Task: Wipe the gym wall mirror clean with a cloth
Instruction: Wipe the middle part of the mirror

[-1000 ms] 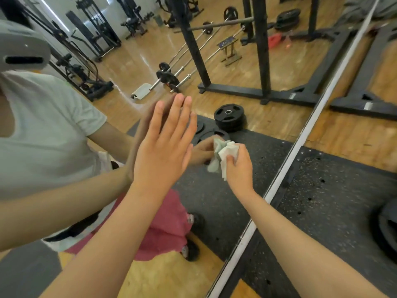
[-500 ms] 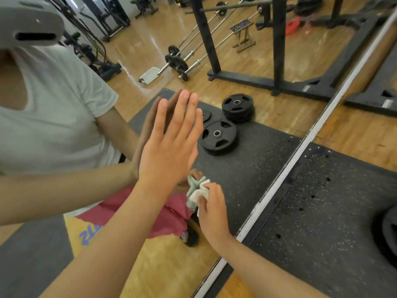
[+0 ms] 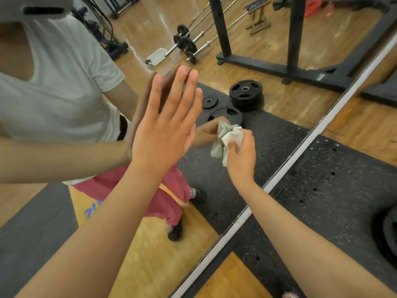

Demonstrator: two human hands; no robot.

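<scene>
Cloth (image 3: 226,137) is bunched and partly covered by the curled fingers of the right hand (image 3: 241,155). The palm of the left hand (image 3: 163,130) faces the mirror (image 3: 277,130), unseen. Weight plate (image 3: 386,233) is cut by the right edge, shoe (image 3: 289,295) by the bottom edge. Blue floor lettering (image 3: 92,210) is partly behind the left forearm and unreadable.

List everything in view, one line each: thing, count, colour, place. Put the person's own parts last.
mirror: one, white-edged, wall ahead
cloth: one, pale green, bunched against the glass
weight plates: one stack plus two singles, black, reflected above the cloth
rack: one, black, reflected at top
barbells: several, silver, reflected on wooden floor
rubber mat: one, speckled black, floor at right
floor plate: one, black, right edge
left hand: flat against the glass
right hand: gripping the cloth
</scene>
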